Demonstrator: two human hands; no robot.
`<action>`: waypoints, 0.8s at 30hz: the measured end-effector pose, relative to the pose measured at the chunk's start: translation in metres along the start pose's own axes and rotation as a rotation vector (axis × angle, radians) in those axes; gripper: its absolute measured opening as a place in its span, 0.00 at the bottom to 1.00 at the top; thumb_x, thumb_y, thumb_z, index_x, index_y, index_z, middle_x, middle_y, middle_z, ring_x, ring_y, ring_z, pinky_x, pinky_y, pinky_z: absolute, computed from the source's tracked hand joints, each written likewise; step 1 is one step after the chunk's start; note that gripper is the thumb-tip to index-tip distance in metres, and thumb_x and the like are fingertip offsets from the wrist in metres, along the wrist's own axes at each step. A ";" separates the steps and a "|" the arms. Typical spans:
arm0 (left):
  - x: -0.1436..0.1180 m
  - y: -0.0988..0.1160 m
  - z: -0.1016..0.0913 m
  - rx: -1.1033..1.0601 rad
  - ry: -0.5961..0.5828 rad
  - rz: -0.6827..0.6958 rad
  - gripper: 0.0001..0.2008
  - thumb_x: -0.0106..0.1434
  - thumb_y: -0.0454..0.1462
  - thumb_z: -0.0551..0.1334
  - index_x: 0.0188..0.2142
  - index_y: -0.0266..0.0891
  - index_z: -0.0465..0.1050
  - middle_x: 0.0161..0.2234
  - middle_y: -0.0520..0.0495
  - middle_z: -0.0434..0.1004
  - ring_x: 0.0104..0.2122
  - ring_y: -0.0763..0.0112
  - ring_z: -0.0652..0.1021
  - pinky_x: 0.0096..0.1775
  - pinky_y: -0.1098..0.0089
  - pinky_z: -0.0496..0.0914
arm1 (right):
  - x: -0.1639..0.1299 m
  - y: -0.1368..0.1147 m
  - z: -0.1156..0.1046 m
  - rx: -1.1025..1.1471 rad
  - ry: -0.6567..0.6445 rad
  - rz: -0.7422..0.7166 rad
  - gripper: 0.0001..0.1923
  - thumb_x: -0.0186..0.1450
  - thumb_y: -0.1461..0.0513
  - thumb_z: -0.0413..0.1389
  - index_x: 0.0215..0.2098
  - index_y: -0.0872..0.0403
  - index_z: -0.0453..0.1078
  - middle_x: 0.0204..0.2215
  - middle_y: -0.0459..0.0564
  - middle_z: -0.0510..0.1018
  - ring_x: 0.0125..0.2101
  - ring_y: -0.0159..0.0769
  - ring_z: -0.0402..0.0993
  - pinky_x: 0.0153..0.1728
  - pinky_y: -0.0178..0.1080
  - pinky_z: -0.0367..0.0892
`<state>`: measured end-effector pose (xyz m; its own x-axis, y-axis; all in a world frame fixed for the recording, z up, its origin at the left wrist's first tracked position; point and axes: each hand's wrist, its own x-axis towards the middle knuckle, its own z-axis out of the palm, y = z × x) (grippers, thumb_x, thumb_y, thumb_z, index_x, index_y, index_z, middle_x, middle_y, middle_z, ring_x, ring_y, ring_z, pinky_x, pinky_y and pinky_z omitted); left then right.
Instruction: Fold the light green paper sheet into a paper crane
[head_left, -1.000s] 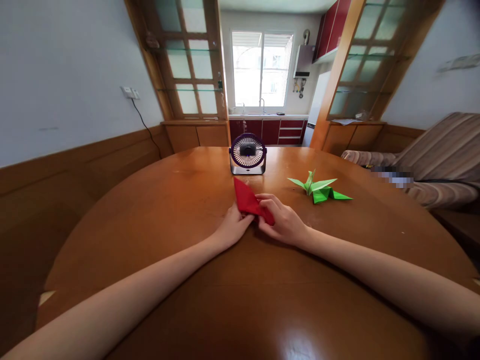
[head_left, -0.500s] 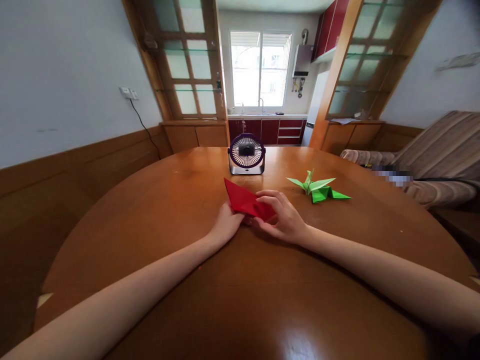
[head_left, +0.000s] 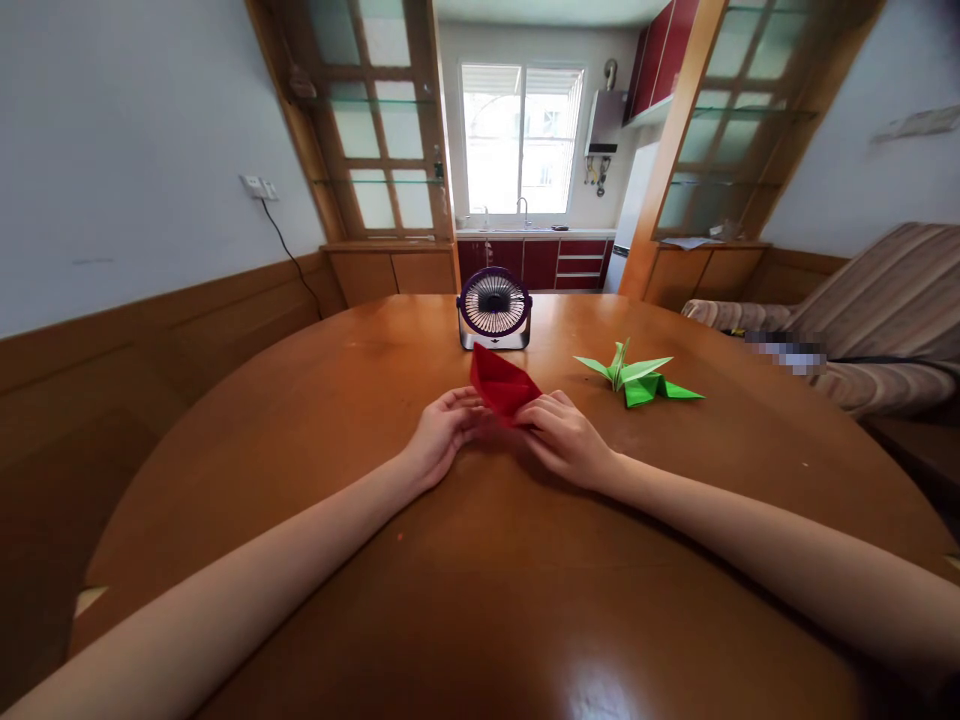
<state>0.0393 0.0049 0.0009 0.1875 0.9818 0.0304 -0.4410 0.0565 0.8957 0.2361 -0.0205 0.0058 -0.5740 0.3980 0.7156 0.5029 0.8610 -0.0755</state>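
Note:
A folded piece of red origami paper [head_left: 504, 385] is held up just above the table, its pointed end up and to the left. My right hand [head_left: 566, 435] pinches its lower right corner between thumb and fingers. At the paper's left edge is my left hand [head_left: 444, 432], fingers stretched toward it and thumb apart; the fingertips are slightly blurred, and whether they touch the paper I cannot tell. Beyond my right hand, a green origami crane [head_left: 637, 378] sits on the table with its wings spread.
A small purple desk fan [head_left: 495, 305] stands on the round wooden table [head_left: 315, 420], straight ahead behind the paper. A tiny red speck lies near my left forearm. To the right is a striped armchair [head_left: 877, 300]; a kitchen counter [head_left: 536, 233] shows beyond the table.
The red paper has turned, its tip moving right and up. My left hand has drawn back left from under it, and my right fingers have closed on its lower corner.

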 end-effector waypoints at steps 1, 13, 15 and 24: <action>0.000 0.003 -0.001 -0.026 -0.018 -0.023 0.11 0.49 0.31 0.64 0.35 0.36 0.70 0.32 0.47 0.79 0.30 0.70 0.79 0.37 0.67 0.75 | 0.000 0.000 0.000 -0.017 -0.021 -0.009 0.06 0.66 0.67 0.48 0.40 0.55 0.65 0.35 0.53 0.77 0.36 0.38 0.71 0.39 0.41 0.61; -0.007 0.021 -0.003 0.086 0.011 0.016 0.27 0.57 0.50 0.63 0.52 0.41 0.66 0.48 0.40 0.75 0.38 0.63 0.79 0.38 0.64 0.73 | 0.000 0.003 -0.001 -0.272 -0.214 -0.143 0.07 0.64 0.67 0.48 0.34 0.55 0.67 0.30 0.53 0.74 0.34 0.39 0.67 0.39 0.42 0.57; -0.005 0.018 -0.004 0.162 0.057 0.037 0.25 0.52 0.39 0.68 0.49 0.40 0.69 0.47 0.41 0.75 0.38 0.66 0.78 0.38 0.68 0.72 | 0.002 0.003 -0.005 -0.210 -0.212 -0.146 0.06 0.66 0.64 0.49 0.37 0.55 0.68 0.32 0.53 0.76 0.35 0.39 0.68 0.41 0.42 0.58; -0.003 0.010 -0.015 0.461 0.038 0.180 0.13 0.48 0.35 0.69 0.35 0.36 0.78 0.32 0.47 0.79 0.29 0.70 0.76 0.34 0.70 0.69 | 0.015 0.018 -0.023 -0.080 -0.085 0.099 0.07 0.66 0.64 0.51 0.38 0.55 0.71 0.33 0.50 0.78 0.35 0.37 0.71 0.42 0.42 0.60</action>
<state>0.0216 0.0050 0.0028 0.1082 0.9750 0.1939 -0.0279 -0.1920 0.9810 0.2517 -0.0067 0.0312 -0.5700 0.5075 0.6462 0.6077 0.7897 -0.0842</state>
